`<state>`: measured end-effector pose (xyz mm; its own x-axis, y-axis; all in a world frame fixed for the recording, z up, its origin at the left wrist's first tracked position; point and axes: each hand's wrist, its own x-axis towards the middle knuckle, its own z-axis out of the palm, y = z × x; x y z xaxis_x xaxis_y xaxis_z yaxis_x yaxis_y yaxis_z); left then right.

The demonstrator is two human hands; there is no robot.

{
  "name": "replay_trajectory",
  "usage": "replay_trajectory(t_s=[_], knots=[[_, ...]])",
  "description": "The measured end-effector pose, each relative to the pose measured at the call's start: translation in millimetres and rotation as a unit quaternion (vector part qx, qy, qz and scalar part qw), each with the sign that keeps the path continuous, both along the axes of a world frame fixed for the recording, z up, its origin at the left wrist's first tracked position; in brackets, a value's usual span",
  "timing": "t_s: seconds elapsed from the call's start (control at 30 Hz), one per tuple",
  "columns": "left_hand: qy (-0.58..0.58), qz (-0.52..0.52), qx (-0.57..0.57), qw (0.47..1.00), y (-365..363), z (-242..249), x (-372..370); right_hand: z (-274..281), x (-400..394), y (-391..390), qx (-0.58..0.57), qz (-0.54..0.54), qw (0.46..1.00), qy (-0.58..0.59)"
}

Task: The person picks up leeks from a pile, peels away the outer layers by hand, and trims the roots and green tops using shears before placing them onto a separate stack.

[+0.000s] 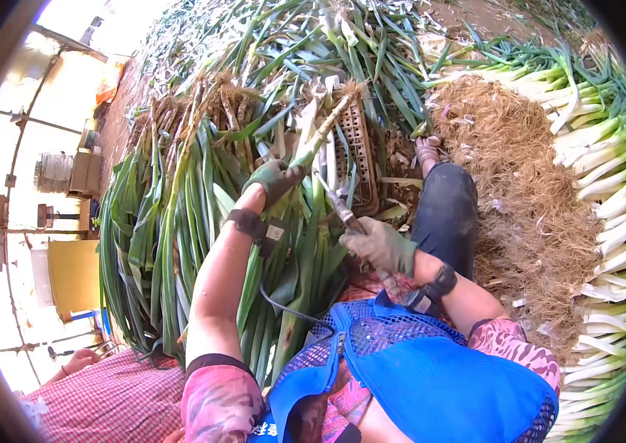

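My left hand (274, 181), in a green glove, is closed round the stalk of a leek (320, 138), whose rooted end points up and to the right. My right hand (381, 246), also gloved, grips a slim metal tool (342, 209) with a dark handle end near my wrist. The tool's tip reaches up close to the leek's stalk; whether they touch I cannot tell. Under and left of my left hand lies a large heap of untrimmed leeks (180, 199), roots toward the top. A brown plastic crate (358, 151) with holes stands just beyond my hands.
Cut roots (508, 184) form a long pile right of my leg (447, 214). Beyond it, white-stemmed leeks (616, 221) lie in a curved row. Loose leaves (283, 37) cover the ground ahead. A person in a checked garment (114, 395) is at the lower left.
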<state>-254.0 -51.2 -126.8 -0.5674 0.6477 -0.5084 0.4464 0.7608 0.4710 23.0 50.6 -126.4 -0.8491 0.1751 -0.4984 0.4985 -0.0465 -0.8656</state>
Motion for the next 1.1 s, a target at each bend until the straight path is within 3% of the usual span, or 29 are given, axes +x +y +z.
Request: replay_trajectory(t_s=[0.1,0.2,0.23,0.3,0.37,0.47,0.53,0.57,0.63,0.7,0.8,0.87,0.9,0.93,1.0,1.03,1.07,1.1], knots=[[-0.003,0.031,0.013,0.999,-1,-2,-1,11,-3,-6,0.02,-0.028,0.999,0.007],[0.006,0.021,-0.009,1.0,5,3,6,-23,-27,8,-0.026,-0.074,0.996,-0.04],[0.005,0.019,-0.013,1.0,8,7,9,-58,-30,12,0.085,-0.05,0.993,0.069],[0.017,0.018,-0.028,0.999,13,19,16,-48,-30,8,0.149,-0.043,0.977,0.145],[-0.001,0.022,-0.018,1.0,11,6,11,-10,-15,-6,0.055,-0.077,0.992,0.078],[-0.036,0.004,0.059,0.998,7,-7,10,2,-22,6,0.049,-0.06,0.997,-0.004],[-0.056,0.023,0.033,0.998,10,-3,20,-38,-49,25,0.09,-0.099,0.99,0.038],[-0.066,0.033,0.02,0.997,11,-1,23,-32,-63,38,0.115,-0.099,0.988,0.0],[-0.061,0.03,0.023,0.997,8,-16,20,-48,-88,62,0.061,-0.115,0.991,-0.016],[-0.06,0.02,0.028,0.998,8,-15,21,-135,-126,91,0.177,-0.054,0.977,0.105],[-0.107,0.026,0.087,0.99,2,-23,16,-118,-113,93,0.346,0.002,0.926,0.152],[-0.151,0.029,0.132,0.979,0,-10,21,-70,-88,69,0.08,-0.102,0.991,-0.018],[-0.174,0.031,0.154,0.972,0,-6,24,-133,-99,75,0.208,-0.031,0.975,0.072],[-0.158,0.02,0.15,0.976,-1,-7,24,-196,-110,81,0.345,0.017,0.925,0.158],[-0.123,-0.003,0.14,0.983,-6,-11,21,-115,-108,86,0.118,-0.047,0.992,0.024],[-0.091,-0.048,0.139,0.985,-9,-12,19,-58,-104,87,-0.009,-0.131,0.99,-0.055],[-0.059,-0.093,0.138,0.984,-13,-16,17,-65,-118,94,-0.021,-0.142,0.987,-0.076],[-0.028,-0.137,0.137,0.981,-19,-21,15,-84,-132,106,0.048,-0.123,0.989,-0.069]])
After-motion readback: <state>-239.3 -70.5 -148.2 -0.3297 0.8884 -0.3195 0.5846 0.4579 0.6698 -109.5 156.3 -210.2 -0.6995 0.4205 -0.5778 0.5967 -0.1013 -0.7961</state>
